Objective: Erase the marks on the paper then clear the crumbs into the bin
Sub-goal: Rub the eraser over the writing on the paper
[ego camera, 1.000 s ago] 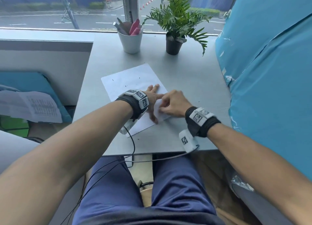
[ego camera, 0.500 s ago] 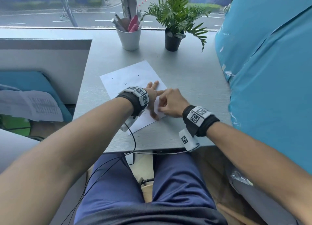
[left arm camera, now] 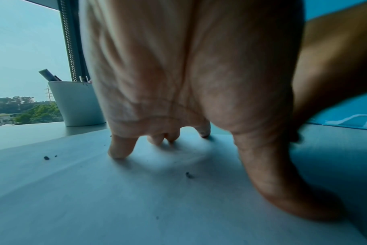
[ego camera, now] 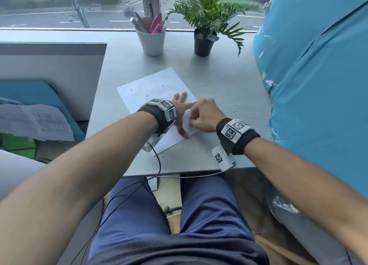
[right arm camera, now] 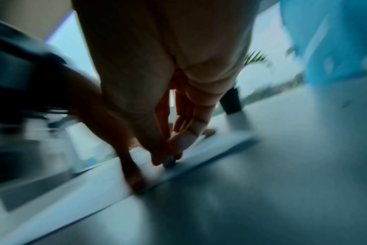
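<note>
A white sheet of paper [ego camera: 155, 87] lies askew on the grey desk [ego camera: 219, 81], with small dark crumbs [ego camera: 147, 95] scattered on it. My left hand [ego camera: 182, 113] presses flat on the sheet with spread fingers [left arm camera: 120, 149]; dark crumbs [left arm camera: 46, 157] lie beside them. My right hand [ego camera: 201, 115] is curled at the paper's right edge and pinches a small dark eraser [right arm camera: 169, 162] against the sheet. The right wrist view is blurred.
A white cup of pens [ego camera: 152, 40] and a potted plant [ego camera: 205, 41] stand at the back by the window. A blue covered surface [ego camera: 318, 85] rises on the right. A low partition [ego camera: 51, 65] stands on the left. No bin is in view.
The right hand has shifted a little back and forth at the paper's right edge. The left hand stays pressed on the sheet.
</note>
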Tool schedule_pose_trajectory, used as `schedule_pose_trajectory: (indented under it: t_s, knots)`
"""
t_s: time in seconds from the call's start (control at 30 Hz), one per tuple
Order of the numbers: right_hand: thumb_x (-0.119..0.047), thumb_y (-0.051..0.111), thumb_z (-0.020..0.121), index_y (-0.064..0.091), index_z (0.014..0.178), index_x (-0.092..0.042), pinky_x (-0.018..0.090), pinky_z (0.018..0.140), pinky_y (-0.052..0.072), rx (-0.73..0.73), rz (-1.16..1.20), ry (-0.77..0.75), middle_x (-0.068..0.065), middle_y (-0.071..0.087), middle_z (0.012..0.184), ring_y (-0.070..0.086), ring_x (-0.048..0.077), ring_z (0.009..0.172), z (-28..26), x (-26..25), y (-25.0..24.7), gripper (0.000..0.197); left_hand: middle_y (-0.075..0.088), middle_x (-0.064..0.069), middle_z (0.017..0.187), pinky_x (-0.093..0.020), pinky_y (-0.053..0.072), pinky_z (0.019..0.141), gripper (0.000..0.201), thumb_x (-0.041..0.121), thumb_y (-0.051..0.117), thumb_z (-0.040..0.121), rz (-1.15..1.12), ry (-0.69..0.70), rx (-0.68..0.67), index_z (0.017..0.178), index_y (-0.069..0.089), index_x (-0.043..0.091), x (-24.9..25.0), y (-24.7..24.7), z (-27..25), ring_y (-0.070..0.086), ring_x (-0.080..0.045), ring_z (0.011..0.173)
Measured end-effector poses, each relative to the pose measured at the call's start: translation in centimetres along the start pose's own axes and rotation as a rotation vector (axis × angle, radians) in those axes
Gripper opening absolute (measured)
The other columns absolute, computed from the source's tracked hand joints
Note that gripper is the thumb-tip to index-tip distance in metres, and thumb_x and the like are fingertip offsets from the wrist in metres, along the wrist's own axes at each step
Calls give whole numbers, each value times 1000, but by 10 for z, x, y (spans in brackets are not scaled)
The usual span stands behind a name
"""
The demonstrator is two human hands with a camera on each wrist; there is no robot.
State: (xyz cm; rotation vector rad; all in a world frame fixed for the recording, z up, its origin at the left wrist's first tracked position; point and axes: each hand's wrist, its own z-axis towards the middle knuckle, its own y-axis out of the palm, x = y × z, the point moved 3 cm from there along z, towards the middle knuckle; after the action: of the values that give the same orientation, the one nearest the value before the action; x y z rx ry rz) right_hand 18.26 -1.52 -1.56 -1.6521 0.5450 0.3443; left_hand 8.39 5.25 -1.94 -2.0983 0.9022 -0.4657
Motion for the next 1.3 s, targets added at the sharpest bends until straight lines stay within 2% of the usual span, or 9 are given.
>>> schedule_pose_trajectory:
  t_s: [0.07,0.17,0.3,0.43,0.57,0.7,0.8,1.2,1.3]
  knots:
    - [-13,76,71,75,70,-13,21,66,52,-42,-17,-47,1,71,74,64,11,70,-2,-4,2,1,-25,-10,160,-64,14,112,135,51,88,61,0,7,2,153,-10,41,0,-2,1,-18,-34,147]
    - [-13,76,69,77,70,-13,16,58,45,142,59,83,1,72,69,62,10,62,12,18,-22,2,-23,-8,161,-63,17,112,134,54,88,59,-12,9,22,153,-8,43,-2,0,0,-17,-32,148]
    - [-10,72,71,75,69,-11,23,65,52,-11,-26,-46,1,71,73,63,13,66,1,0,3,3,-26,-7,160,-63,16,113,135,53,88,59,-8,6,5,153,-8,40,-3,0,2,-18,-31,148]
    - [-13,77,68,76,69,-14,20,63,51,142,71,106,1,72,69,64,11,63,15,23,-23,2,-24,-7,160,-62,15,113,134,54,87,59,-23,18,25,152,-8,43,-4,0,1,-18,-31,148]
    - [-12,73,69,74,68,-15,24,63,54,-26,-15,-43,1,71,71,65,14,65,2,5,-2,3,-25,-6,160,-62,15,113,134,53,87,60,-19,17,16,153,-9,41,-3,0,2,-18,-31,148]
    - [-14,77,68,75,69,-13,19,58,51,113,50,84,2,72,68,64,10,61,13,25,-26,2,-24,-7,160,-62,16,113,134,54,87,60,-18,14,25,152,-10,44,-3,0,0,-18,-31,148]
    - [-13,75,68,75,69,-11,25,63,57,-27,-5,-46,1,72,73,66,12,64,-1,5,-2,3,-25,-7,160,-63,16,112,136,54,88,59,1,14,15,152,-11,42,-2,1,1,-18,-32,148]
    - [-14,77,69,73,65,-14,18,55,49,113,48,75,0,69,64,62,12,59,9,26,-28,6,-24,-7,160,-62,16,113,135,55,87,59,-12,15,20,151,-10,45,-4,-1,-1,-18,-31,148]
    - [-13,77,68,74,67,-11,23,60,56,-40,3,-17,1,71,67,66,12,62,-2,11,-10,4,-25,-7,160,-62,15,113,135,55,87,59,3,16,16,152,-11,44,-2,0,0,-18,-31,148]
